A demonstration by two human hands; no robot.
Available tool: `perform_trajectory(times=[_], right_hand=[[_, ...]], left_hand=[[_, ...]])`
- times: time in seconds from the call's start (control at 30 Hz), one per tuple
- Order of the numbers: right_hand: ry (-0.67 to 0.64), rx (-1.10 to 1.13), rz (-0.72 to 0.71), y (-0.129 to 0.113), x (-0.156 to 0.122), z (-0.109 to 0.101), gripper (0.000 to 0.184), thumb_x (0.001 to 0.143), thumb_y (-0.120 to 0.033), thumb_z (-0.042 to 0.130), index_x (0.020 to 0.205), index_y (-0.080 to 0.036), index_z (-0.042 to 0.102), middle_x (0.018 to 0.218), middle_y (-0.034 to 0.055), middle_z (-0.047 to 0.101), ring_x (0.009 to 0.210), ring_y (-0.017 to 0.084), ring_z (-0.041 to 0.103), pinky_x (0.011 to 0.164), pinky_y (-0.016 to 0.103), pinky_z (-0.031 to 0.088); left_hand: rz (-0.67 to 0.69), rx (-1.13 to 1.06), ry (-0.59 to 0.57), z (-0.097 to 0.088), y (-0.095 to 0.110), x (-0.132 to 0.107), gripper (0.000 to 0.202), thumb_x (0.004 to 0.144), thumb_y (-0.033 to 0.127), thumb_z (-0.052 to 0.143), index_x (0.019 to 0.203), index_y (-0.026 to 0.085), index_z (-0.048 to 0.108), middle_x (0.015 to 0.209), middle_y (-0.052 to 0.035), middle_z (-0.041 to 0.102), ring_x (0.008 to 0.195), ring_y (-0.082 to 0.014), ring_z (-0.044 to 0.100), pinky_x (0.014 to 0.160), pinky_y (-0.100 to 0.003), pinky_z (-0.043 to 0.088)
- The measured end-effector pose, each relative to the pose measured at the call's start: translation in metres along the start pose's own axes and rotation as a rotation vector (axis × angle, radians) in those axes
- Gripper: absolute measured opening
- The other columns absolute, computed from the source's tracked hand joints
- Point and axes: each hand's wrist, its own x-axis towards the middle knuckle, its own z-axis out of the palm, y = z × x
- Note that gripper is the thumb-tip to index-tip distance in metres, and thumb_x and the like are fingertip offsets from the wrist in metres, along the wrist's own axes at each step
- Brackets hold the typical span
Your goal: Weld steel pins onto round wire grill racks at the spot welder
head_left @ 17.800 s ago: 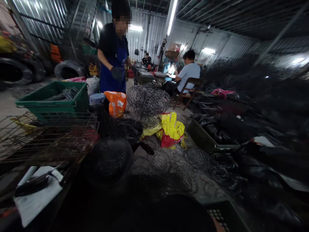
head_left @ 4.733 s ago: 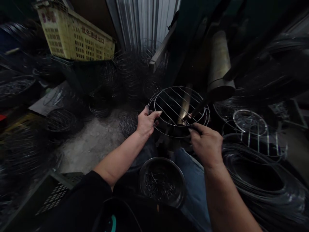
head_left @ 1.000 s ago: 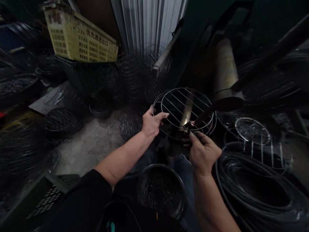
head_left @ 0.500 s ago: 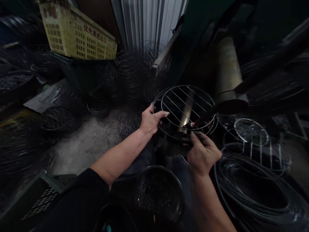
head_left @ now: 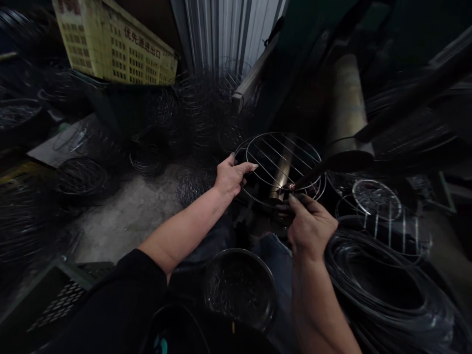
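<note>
Your left hand (head_left: 230, 178) grips near-left rim of round wire rack (head_left: 282, 167), fingers curled over edge, thumb on top. Rack lies roughly flat, just ahead of both hands, straight bars running near-left to far-right. Your right hand (head_left: 309, 227) at near rim, fingertips pinched together; what they pinch, cannot tell. Dark rod (head_left: 308, 178) meets rack there. Thin shiny wire; metal bowl (head_left: 239, 287) below; wire coils (head_left: 383, 290) right.

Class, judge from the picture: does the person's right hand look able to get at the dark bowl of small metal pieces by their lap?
Probably yes. The right hand is at the wire rack, and the bowl sits just below it, open-topped, with nothing between.
</note>
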Motion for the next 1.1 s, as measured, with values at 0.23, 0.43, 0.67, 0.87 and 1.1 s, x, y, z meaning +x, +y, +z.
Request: perform_trajectory(times=[0.23, 0.43, 0.67, 0.87, 1.1], right_hand=[[0.027, -0.228, -0.108, 0.015, -0.004, -0.017, 0.036, 0.058, -0.039, 0.084, 0.083, -0.014, 0.077, 0.059, -0.0009, 0.066, 0.046, 0.013, 0.061, 0.044, 0.023, 0.048], [-0.001, -0.196, -0.062, 0.013, -0.003, -0.013, 0.038, 0.054, -0.039, 0.086, 0.081, -0.014, 0.076, 0.053, -0.0023, 0.062, 0.037, 0.012, 0.053, 0.035, 0.022, 0.038], [-0.031, -0.190, -0.076, 0.012, 0.003, -0.013, 0.030, 0.053, -0.032, 0.083, 0.075, -0.014, 0.076, 0.051, -0.0040, 0.059, 0.035, 0.009, 0.044, 0.033, 0.021, 0.031], [-0.054, -0.344, -0.223, 0.016, 0.002, -0.025, 0.023, 0.067, -0.032, 0.077, 0.084, -0.016, 0.077, 0.061, -0.0019, 0.062, 0.048, 0.012, 0.052, 0.046, 0.025, 0.043], [-0.735, -1.042, -0.309, 0.054, -0.090, -0.055, 0.021, 0.090, -0.031, 0.058, 0.091, -0.022, 0.077, 0.092, 0.0063, 0.073, 0.087, 0.021, 0.069, 0.084, 0.035, 0.055]], left_hand=[[0.014, 0.036, -0.029, 0.002, 0.001, -0.002, 0.104, 0.063, 0.000, 0.075, 0.157, 0.004, 0.029, 0.067, 0.0045, 0.058, 0.055, -0.0085, 0.052, 0.042, -0.020, 0.026], [0.011, 0.034, -0.016, 0.002, -0.001, 0.001, 0.101, 0.062, 0.000, 0.075, 0.155, 0.007, 0.035, 0.062, 0.0066, 0.055, 0.054, -0.0089, 0.051, 0.045, -0.020, 0.025], [0.014, 0.049, -0.091, -0.001, -0.003, 0.001, 0.036, 0.059, 0.002, 0.078, 0.089, 0.016, 0.064, 0.058, 0.0066, 0.049, 0.052, -0.0057, 0.043, 0.046, -0.020, 0.021], [-0.019, 0.083, -0.084, 0.000, 0.000, 0.009, 0.044, 0.067, 0.006, 0.084, 0.103, 0.017, 0.062, 0.069, 0.0039, 0.056, 0.065, -0.0091, 0.054, 0.061, -0.021, 0.038], [-0.051, 0.266, -0.205, -0.001, 0.019, 0.043, 0.052, 0.081, 0.010, 0.074, 0.130, 0.014, 0.055, 0.088, -0.0007, 0.062, 0.087, -0.0171, 0.063, 0.073, -0.029, 0.044]])
